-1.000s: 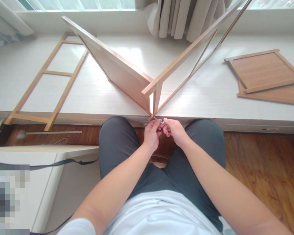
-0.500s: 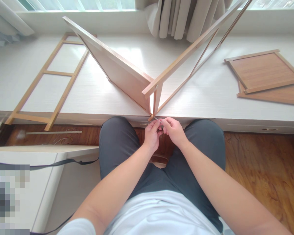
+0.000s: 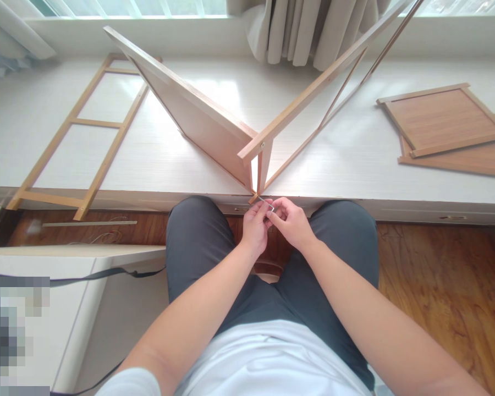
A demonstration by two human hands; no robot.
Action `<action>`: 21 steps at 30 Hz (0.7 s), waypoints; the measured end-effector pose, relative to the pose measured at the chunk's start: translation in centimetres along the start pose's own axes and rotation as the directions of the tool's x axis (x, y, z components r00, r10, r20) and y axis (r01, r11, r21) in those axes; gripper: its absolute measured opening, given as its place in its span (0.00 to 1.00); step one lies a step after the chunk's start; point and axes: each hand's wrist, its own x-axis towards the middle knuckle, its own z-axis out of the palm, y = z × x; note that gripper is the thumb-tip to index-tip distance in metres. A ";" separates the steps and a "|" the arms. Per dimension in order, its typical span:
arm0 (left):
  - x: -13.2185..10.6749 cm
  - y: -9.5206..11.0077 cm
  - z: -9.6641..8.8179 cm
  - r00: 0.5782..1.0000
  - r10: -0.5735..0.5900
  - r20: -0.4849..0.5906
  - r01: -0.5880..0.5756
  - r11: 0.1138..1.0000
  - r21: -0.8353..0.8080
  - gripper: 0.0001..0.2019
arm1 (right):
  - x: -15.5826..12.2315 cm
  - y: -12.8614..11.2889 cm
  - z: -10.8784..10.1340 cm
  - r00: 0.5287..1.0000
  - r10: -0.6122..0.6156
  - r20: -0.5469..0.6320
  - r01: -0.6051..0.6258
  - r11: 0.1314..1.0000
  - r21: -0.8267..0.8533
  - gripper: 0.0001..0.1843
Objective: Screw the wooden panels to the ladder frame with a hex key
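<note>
A thin metal hex key (image 3: 266, 203) runs from the lower front corner of a wooden frame (image 3: 299, 113) to my fingers. My left hand (image 3: 256, 224) is closed on its shaft. My right hand (image 3: 289, 221) pinches at the bent end, thumb and forefinger close together. The frame stands on edge and slants away to the right. A wooden panel (image 3: 190, 104) stands on edge too, slanting to the left, and the two come together in a V close in front of me. The tip of the key is hidden at the corner.
On the white bench (image 3: 214, 176) a ladder-like wooden frame (image 3: 76, 124) lies at left, overhanging the front edge. Two wooden panels (image 3: 445, 118) overlap at right. A curtain (image 3: 297, 33) hangs behind. A thin strip (image 3: 89, 224) lies on the floor at left.
The fingers of my right hand have shifted on the hex key, so its bent end now shows. My left hand stays in place, and the frame and panels hold their positions.
</note>
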 end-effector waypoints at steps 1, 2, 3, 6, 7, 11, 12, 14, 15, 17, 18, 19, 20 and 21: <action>0.0 0.0 0.0 1.000 0.000 0.000 0.000 1.000 -0.005 0.14 | 0.0 0.0 0.0 1.000 -0.003 0.003 0.003 1.000 -0.005 0.08; 0.0 0.0 0.1 1.000 0.001 -0.001 -0.001 1.000 -0.009 0.14 | 0.0 -0.1 0.0 1.000 -0.008 0.005 0.008 1.000 -0.012 0.08; 0.1 0.0 0.1 1.000 0.001 -0.001 -0.001 1.000 -0.014 0.14 | 0.0 -0.1 0.0 1.000 -0.013 0.008 0.013 1.000 -0.020 0.08; 0.2 0.0 0.1 1.000 0.004 -0.005 -0.004 1.000 -0.028 0.14 | 0.0 -0.1 0.0 1.000 -0.029 0.008 0.030 0.998 -0.053 0.09; 0.2 0.0 0.0 1.000 0.005 -0.006 -0.005 0.999 -0.032 0.14 | 0.0 -0.1 0.0 0.999 -0.035 0.006 0.036 0.997 -0.068 0.09; 0.2 0.0 0.0 1.000 0.000 -0.004 0.000 0.999 -0.046 0.13 | -0.1 0.0 0.0 0.998 -0.056 0.003 0.056 0.992 -0.114 0.09; 0.2 0.0 0.0 1.000 -0.003 -0.002 0.003 0.999 -0.048 0.13 | -0.2 0.0 0.0 0.998 -0.061 0.002 0.060 0.991 -0.120 0.09; 0.1 0.1 0.1 1.000 -0.006 -0.002 0.006 0.999 -0.052 0.12 | -0.2 0.0 0.0 0.998 -0.068 -0.002 0.067 0.989 -0.128 0.09; 0.1 0.1 0.1 1.000 -0.007 -0.002 0.007 0.998 -0.055 0.12 | -0.2 0.0 0.0 0.997 -0.072 -0.003 0.071 0.989 -0.133 0.09; 0.1 0.2 0.1 1.000 -0.008 -0.006 0.008 0.998 -0.062 0.12 | -0.3 -0.1 0.0 0.997 -0.076 -0.005 0.074 0.986 -0.147 0.09; 0.1 0.2 0.1 1.000 -0.009 -0.008 0.008 0.998 -0.066 0.12 | -0.3 -0.1 0.0 0.997 -0.077 -0.005 0.075 0.985 -0.155 0.09; 0.1 0.2 0.1 1.000 -0.010 -0.010 0.009 0.998 -0.070 0.12 | -0.3 -0.2 0.0 0.997 -0.078 -0.004 0.076 0.983 -0.164 0.09; 0.1 0.2 0.1 1.000 -0.013 -0.010 0.012 0.997 -0.073 0.12 | -0.3 -0.2 0.0 0.997 -0.080 -0.003 0.078 0.982 -0.174 0.09; 0.1 0.2 0.1 1.000 -0.015 -0.009 0.015 0.997 -0.075 0.11 | -0.3 -0.2 0.0 0.996 -0.084 -0.004 0.082 0.980 -0.184 0.09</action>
